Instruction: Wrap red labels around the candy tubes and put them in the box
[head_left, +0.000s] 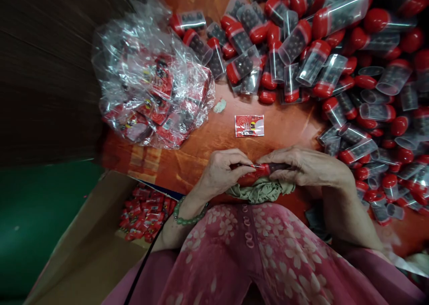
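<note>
Low over the table's near edge, my right hand [298,166] is closed around the dark body of a small tube with a red end [263,169]. My left hand [226,171] pinches at that red end, where a glossy red piece shows between thumb and fingers; its exact form is partly hidden. Just below the hands lies a crumpled grey-green cloth [261,191]. A flat red printed label [249,125] rests on the table beyond them.
Clear red-capped tubes of dark balls [315,63] are heaped at the back and right. A clear plastic bag [150,81] holds red printed labels at left. Below the table edge, a cardboard box [97,247] contains many red wrapped pieces [147,213].
</note>
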Motion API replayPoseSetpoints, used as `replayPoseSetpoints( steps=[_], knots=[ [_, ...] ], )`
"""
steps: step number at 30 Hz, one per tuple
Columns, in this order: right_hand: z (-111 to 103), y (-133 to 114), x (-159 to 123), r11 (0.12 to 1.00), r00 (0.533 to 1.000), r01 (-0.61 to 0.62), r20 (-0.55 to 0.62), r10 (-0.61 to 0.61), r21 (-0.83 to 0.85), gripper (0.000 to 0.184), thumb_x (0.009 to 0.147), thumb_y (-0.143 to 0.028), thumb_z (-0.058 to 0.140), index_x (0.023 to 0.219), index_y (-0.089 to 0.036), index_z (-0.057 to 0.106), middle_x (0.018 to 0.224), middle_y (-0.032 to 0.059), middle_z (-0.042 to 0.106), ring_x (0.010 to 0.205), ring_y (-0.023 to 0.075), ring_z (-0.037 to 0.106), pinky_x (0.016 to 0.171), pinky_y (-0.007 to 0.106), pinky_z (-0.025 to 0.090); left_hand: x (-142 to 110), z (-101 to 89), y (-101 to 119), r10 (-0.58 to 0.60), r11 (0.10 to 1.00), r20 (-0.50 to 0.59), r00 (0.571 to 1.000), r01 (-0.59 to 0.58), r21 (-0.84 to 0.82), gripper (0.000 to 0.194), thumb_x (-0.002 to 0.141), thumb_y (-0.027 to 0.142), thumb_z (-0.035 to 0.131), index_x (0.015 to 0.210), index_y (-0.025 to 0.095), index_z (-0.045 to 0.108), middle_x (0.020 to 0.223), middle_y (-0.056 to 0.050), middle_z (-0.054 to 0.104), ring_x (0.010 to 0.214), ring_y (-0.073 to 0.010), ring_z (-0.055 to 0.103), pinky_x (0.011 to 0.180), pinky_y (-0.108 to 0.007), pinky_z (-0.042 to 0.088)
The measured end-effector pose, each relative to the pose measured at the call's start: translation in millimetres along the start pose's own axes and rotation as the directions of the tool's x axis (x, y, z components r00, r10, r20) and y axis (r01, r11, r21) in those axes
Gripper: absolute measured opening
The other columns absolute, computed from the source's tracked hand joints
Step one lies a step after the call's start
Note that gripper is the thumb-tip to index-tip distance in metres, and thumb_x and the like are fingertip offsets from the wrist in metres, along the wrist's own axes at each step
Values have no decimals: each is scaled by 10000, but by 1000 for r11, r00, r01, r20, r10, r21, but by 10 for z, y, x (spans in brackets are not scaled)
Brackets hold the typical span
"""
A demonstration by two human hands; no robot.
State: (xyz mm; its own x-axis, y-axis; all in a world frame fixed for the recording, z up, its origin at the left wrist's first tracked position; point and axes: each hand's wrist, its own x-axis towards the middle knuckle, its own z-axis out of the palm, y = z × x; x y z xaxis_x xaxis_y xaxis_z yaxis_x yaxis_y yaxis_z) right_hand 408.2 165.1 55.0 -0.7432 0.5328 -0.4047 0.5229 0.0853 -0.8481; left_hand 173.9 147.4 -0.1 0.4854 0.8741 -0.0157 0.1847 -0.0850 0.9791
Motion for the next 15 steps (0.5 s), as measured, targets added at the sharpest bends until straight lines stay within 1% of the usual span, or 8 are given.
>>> replayPoseSetpoints(
  steps=[3,6,9,10,11,13,15],
  knots=[
    [3,-8,12,1000,1000,-1,-16,1,4,250,942,-263,569,1157,-236,694,991,23,744,849,173,688,756,266,499,26,-27,19,-14,1000,61,998,14,0,86,815,217,721,764,167,770,737,-44,736,647,-120,667,615,-216,498],
    [2,-17,7,999,999,-34,-38,34,6,246,947,-306,570,1145,-227,694,962,23,743,806,163,683,717,262,492,63,-68,57,-67,998,105,992,64,26,112,801,273,736,815,166,765,754,-40,735,659,-128,659,629,-228,489],
    [14,-34,-4,997,993,-71,-95,75,43,268,936,-375,592,1127,-221,701,955,25,751,793,163,688,703,261,491,95,-97,111,-129,992,145,981,126,27,272,727,334,795,930,157,755,816,-38,749,695,-142,661,661,-238,489],
    [24,-41,-6,996,990,-74,-117,81,59,273,931,-389,600,1118,-218,701,948,25,753,791,163,689,702,259,491,101,-100,127,-152,988,165,975,152,14,274,723,336,793,926,155,752,802,-30,746,683,-139,653,648,-234,482],
    [38,-47,-6,995,987,-70,-137,80,73,272,928,-393,604,1107,-214,702,940,25,753,790,163,690,703,257,491,104,-101,140,-179,983,185,966,182,-1,238,734,328,777,893,154,751,762,-19,735,653,-132,638,619,-227,467],
    [82,-56,-5,994,984,-51,-166,67,95,251,931,-381,601,1078,-204,701,926,26,750,794,160,688,710,252,490,102,-100,155,-236,968,217,947,248,-27,166,763,315,735,796,152,744,652,5,692,573,-114,589,551,-216,422],
    [145,-58,-7,991,979,-33,-195,58,128,233,937,-364,593,1059,-193,696,915,27,742,791,154,680,712,248,487,88,-102,152,-295,948,237,926,314,-46,178,778,326,718,761,150,743,626,4,682,556,-112,578,540,-220,410]
  ],
)
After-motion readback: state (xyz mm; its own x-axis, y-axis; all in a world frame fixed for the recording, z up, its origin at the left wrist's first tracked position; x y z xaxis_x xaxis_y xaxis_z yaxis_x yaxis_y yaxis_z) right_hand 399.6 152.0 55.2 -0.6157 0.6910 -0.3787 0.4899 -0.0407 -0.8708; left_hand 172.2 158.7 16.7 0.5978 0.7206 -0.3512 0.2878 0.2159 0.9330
